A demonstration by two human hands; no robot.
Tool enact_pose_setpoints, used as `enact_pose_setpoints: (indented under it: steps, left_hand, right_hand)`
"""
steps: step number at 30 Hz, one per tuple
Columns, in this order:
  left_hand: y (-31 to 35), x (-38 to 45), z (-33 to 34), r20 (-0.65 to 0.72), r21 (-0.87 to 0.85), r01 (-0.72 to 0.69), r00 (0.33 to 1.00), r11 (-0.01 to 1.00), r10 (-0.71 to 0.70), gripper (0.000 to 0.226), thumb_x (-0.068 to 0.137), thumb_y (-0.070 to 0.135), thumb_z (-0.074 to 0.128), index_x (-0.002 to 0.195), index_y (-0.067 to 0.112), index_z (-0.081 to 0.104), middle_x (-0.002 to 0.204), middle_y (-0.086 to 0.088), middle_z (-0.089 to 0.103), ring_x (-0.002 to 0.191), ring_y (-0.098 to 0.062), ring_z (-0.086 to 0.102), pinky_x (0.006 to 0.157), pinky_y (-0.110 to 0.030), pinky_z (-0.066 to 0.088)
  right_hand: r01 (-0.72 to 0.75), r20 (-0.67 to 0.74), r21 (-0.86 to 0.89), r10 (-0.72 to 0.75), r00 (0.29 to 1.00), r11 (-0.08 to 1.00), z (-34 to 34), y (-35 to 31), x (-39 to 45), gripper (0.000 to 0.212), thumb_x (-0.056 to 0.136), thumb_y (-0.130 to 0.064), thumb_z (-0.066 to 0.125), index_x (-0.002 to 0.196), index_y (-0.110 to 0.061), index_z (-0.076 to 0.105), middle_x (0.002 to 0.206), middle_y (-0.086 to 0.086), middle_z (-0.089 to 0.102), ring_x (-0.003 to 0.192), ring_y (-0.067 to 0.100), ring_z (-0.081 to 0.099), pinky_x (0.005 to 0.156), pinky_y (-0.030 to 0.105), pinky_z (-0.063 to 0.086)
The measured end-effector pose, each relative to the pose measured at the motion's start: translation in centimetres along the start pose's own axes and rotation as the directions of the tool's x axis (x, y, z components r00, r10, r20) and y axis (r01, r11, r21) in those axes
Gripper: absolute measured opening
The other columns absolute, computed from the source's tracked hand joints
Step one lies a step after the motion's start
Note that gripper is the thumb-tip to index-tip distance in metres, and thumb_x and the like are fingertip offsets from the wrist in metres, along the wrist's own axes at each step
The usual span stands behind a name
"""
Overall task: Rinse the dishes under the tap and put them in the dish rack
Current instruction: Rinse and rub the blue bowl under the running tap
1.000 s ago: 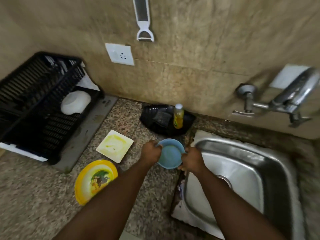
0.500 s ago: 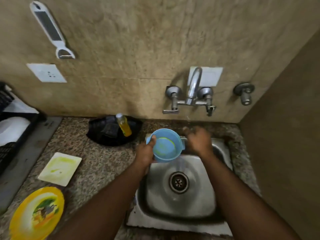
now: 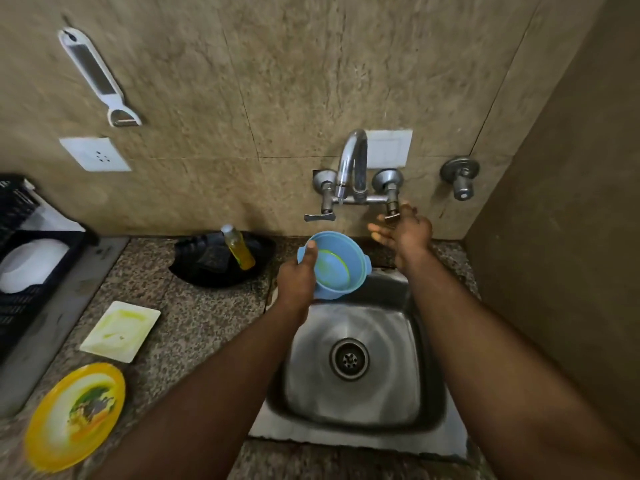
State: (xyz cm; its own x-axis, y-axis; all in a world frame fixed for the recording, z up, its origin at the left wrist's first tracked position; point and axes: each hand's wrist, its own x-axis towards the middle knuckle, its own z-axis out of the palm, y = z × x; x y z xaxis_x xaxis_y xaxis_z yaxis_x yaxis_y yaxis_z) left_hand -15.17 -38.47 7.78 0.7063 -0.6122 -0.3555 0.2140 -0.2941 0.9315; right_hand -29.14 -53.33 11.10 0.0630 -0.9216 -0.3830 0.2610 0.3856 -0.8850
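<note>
On the speckled bench [image 3: 180,327] left of the sink [image 3: 356,403] lie a smeared white square plate [image 3: 120,330] and a yellow round plate [image 3: 74,415], with a soap bottle [image 3: 239,251] leaning in a black tray [image 3: 207,271] behind them. The black dish rack [image 3: 24,268] sits at the far left. The left hand [image 3: 298,280] grips the blue bowl [image 3: 337,268] by its rim, thumb inside, over the sink's back edge, mouth tilted toward the camera. The right hand [image 3: 407,232], fingers spread apart, reaches at the tap [image 3: 353,168] handle.

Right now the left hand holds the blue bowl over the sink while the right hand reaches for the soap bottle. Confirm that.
Not quite. The left hand does hold the blue bowl over the sink, but the right hand reaches for the tap handle on the wall, not the soap bottle. The head view shows this.
</note>
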Motion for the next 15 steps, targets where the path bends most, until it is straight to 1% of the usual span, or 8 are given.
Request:
enact_pose_setpoints:
  steps: [2, 4, 6, 8, 10, 11, 13, 15]
  left_hand:
    - [0.0, 0.1, -0.2, -0.015, 0.034, -0.04, 0.999, 0.999, 0.041, 0.043, 0.09, 0.06, 0.067, 0.087, 0.018, 0.075, 0.089, -0.001, 0.077, 0.087, -0.022, 0.075, 0.076, -0.041, 0.062]
    - [0.2, 0.0, -0.7, -0.031, 0.087, -0.075, 0.996, 0.993, 0.078, 0.054, 0.08, 0.073, 0.063, 0.089, 0.021, 0.077, 0.091, 0.0, 0.078, 0.089, -0.021, 0.075, 0.086, -0.048, 0.062]
    - [0.4, 0.2, -1.3, -0.054, 0.141, -0.112, 0.991, 0.984, 0.121, 0.068, 0.072, 0.082, 0.058, 0.093, 0.02, 0.077, 0.093, 0.0, 0.078, 0.092, -0.022, 0.074, 0.09, -0.05, 0.06]
    - [0.9, 0.0, -1.8, -0.073, 0.187, -0.127, 0.987, 0.974, 0.143, 0.077, 0.069, 0.086, 0.054, 0.097, 0.017, 0.077, 0.096, -0.002, 0.078, 0.094, -0.024, 0.073, 0.091, -0.049, 0.059]
    - [1.3, -0.2, -2.1, -0.085, 0.266, -0.142, 0.982, 0.954, 0.17, 0.081, 0.07, 0.087, 0.048, 0.097, 0.016, 0.076, 0.096, -0.005, 0.077, 0.094, -0.027, 0.072, 0.091, -0.048, 0.059]
    - [1.5, -0.3, -2.2, -0.084, 0.314, -0.154, 0.978, 0.937, 0.19, 0.081, 0.071, 0.087, 0.045, 0.097, 0.017, 0.075, 0.096, -0.005, 0.077, 0.094, -0.029, 0.072, 0.09, -0.047, 0.059]
    - [1.9, -0.4, -2.3, -0.077, 0.402, -0.18, 0.97, 0.898, 0.23, 0.08, 0.073, 0.089, 0.041, 0.096, 0.021, 0.074, 0.094, -0.002, 0.076, 0.092, -0.029, 0.072, 0.088, -0.046, 0.059]
    - [2.2, -0.8, -2.2, -0.069, 0.479, -0.206, 0.96, 0.853, 0.27, 0.079, 0.075, 0.09, 0.037, 0.097, 0.023, 0.072, 0.093, 0.0, 0.076, 0.091, -0.028, 0.071, 0.086, -0.045, 0.059]
  right_hand:
    - [-0.073, 0.033, 0.071, 0.07, 0.997, 0.995, -0.2, -0.3, -0.5, 0.03, 0.106, -0.041, 0.042, 0.096, -0.016, 0.056, 0.096, 0.013, 0.072, 0.077, 0.033, 0.074, 0.06, 0.035, 0.06]
    - [-0.098, 0.041, -0.002, 0.098, 0.994, 0.995, -0.2, 0.1, -0.8, 0.028, 0.106, -0.039, 0.045, 0.101, -0.015, 0.058, 0.096, 0.013, 0.072, 0.075, 0.03, 0.073, 0.061, 0.033, 0.057]
    - [-0.113, 0.062, -0.209, 0.128, 0.99, 0.971, -0.1, 1.2, -1.9, 0.021, 0.102, -0.034, 0.054, 0.105, -0.014, 0.061, 0.091, 0.013, 0.07, 0.066, 0.026, 0.068, 0.057, 0.031, 0.053]
    - [-0.084, 0.152, -0.49, 0.18, 0.972, 0.867, -0.1, 3.3, -3.2, 0.016, 0.096, -0.029, 0.064, 0.101, -0.014, 0.066, 0.091, 0.013, 0.072, 0.062, 0.024, 0.066, 0.059, 0.033, 0.054]
    - [-0.033, 0.277, -0.638, 0.27, 0.922, 0.769, 0.0, 5.3, -5.0, 0.017, 0.093, -0.022, 0.067, 0.108, -0.016, 0.066, 0.094, 0.014, 0.076, 0.064, 0.025, 0.068, 0.063, 0.035, 0.058]
    - [-0.037, 0.312, -0.641, 0.304, 0.9, 0.767, 0.2, 6.1, -5.6, 0.02, 0.093, -0.016, 0.066, 0.113, -0.016, 0.064, 0.097, 0.015, 0.076, 0.067, 0.027, 0.07, 0.063, 0.036, 0.059]
    - [-0.091, 0.305, -0.561, 0.308, 0.901, 0.823, 0.7, 6.7, -6.2, 0.019, 0.095, -0.008, 0.062, 0.114, -0.013, 0.064, 0.104, 0.018, 0.075, 0.074, 0.031, 0.072, 0.061, 0.039, 0.061]
    - [-0.101, 0.244, -0.513, 0.258, 0.935, 0.853, 1.4, 6.7, -6.3, 0.015, 0.098, -0.018, 0.063, 0.107, -0.007, 0.068, 0.098, 0.02, 0.075, 0.066, 0.029, 0.072, 0.053, 0.036, 0.061]
